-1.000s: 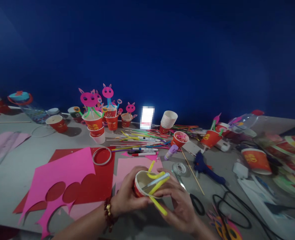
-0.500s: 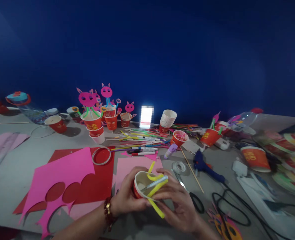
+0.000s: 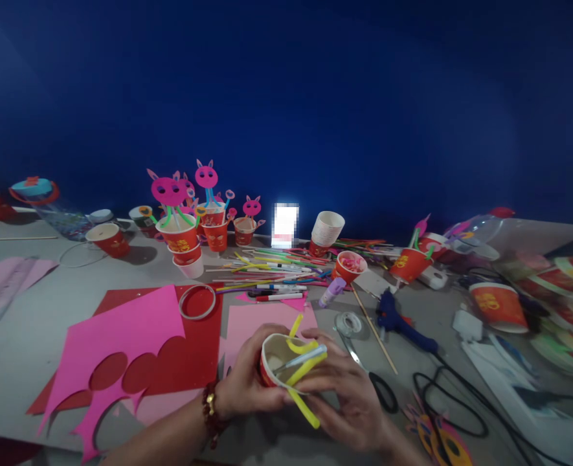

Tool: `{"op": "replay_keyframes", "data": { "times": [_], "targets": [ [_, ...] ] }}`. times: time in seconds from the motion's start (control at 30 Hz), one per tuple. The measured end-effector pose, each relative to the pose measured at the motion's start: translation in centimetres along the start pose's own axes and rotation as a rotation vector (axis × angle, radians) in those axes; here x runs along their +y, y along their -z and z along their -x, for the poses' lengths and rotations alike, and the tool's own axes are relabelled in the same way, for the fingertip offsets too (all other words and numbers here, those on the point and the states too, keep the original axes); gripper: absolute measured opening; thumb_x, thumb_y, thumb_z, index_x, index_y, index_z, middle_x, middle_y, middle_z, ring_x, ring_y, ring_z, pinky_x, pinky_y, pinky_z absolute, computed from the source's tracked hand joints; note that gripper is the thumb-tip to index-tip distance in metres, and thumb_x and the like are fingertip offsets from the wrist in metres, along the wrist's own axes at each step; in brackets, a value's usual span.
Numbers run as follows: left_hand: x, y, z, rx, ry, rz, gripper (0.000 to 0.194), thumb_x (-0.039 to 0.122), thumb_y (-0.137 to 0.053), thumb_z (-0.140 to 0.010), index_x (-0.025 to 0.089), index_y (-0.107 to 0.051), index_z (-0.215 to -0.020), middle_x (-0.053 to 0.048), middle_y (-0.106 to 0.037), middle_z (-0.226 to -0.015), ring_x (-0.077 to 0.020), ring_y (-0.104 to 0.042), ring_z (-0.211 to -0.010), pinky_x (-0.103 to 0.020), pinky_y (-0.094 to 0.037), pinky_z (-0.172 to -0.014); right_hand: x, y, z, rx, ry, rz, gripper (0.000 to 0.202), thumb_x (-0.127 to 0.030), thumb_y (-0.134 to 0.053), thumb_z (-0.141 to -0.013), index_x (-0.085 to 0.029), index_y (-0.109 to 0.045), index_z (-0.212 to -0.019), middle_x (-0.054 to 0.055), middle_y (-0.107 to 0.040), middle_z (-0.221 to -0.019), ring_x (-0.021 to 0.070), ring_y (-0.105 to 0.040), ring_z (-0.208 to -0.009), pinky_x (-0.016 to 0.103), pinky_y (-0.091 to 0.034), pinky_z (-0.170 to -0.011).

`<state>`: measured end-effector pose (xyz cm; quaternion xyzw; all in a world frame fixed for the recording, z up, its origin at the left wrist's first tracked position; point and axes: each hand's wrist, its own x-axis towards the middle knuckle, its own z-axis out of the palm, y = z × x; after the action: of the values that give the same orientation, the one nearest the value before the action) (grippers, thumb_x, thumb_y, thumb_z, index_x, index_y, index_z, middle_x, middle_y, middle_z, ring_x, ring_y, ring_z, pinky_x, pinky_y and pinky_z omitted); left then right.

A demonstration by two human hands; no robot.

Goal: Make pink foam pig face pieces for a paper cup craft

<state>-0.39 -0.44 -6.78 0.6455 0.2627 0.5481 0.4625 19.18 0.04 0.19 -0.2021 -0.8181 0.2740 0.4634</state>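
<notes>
Low in the middle of the head view, a red paper cup (image 3: 268, 370) is tilted with its white-rimmed mouth toward me. My left hand (image 3: 242, 385) wraps around its left side, closed on it. From the right, my right hand (image 3: 351, 401) curls around the cup's other side, fingers bent near the rim. Yellow pipe cleaners (image 3: 305, 409) stick out at the cup's right rim, some passing by my right fingers. A pale, thin stick-like piece (image 3: 305, 356) lies across the mouth; its lower end is inside the cup. Where the yellow pieces attach is partly hidden by my fingers.
Pink cut paper (image 3: 121, 323) lies on red paper at left. Finished-looking cup figures (image 3: 177, 226) stand behind. Scissors (image 3: 382, 391), a tape roll (image 3: 349, 323) and a blue glue gun (image 3: 403, 323) with its black cord are at right. Pens and pipe cleaners (image 3: 276, 268) lie beyond.
Hardly anything differs. The view has shifted very slightly, and both hands keep the same hold on the paper cup.
</notes>
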Motion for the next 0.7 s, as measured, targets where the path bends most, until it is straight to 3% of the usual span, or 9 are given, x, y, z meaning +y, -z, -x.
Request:
{"op": "replay_keyframes", "data": {
  "times": [0.13, 0.37, 0.7],
  "targets": [
    [-0.17, 0.02, 0.06, 0.009, -0.028, 0.017, 0.071, 0.055, -0.081, -0.071, 0.024, -0.053, -0.129, -0.009, -0.060, -0.117, -0.0262, -0.064, -0.104, -0.035, -0.052, -0.088, -0.08, 0.03, -0.17, 0.003, 0.003, -0.018, 0.037, -0.008, -0.064, -0.078, -0.032, -0.071, -0.105, 0.000, -0.078, -0.085, 0.0233, -0.071, -0.073, 0.051, -0.051, -0.099],
    [-0.19, 0.04, 0.07, 0.001, -0.015, 0.010, 0.071, 0.055, -0.081, -0.071, 0.024, -0.053, -0.129, -0.009, -0.061, -0.117, -0.0260, -0.064, -0.103, -0.035, -0.053, -0.088, -0.19, 0.15, -0.34, -0.011, 0.024, -0.020, 0.035, -0.008, -0.063, -0.079, -0.030, -0.071, -0.106, 0.001, -0.078, -0.088, 0.0233, -0.072, -0.085, 0.048, -0.050, -0.101],
    [0.00, 0.04, -0.21, 0.000, -0.055, 0.021, 0.071, 0.055, -0.080, -0.074, 0.030, -0.051, -0.133, -0.006, -0.060, -0.119, -0.0243, -0.063, -0.103, -0.032, -0.052, -0.089, 0.06, 0.15, -0.31, -0.007, 0.057, -0.013, 0.028, -0.008, -0.063, -0.080, -0.025, -0.070, -0.102, 0.002, -0.077, -0.087, 0.0205, -0.071, -0.082, 0.044, -0.050, -0.101]
  ]
}}
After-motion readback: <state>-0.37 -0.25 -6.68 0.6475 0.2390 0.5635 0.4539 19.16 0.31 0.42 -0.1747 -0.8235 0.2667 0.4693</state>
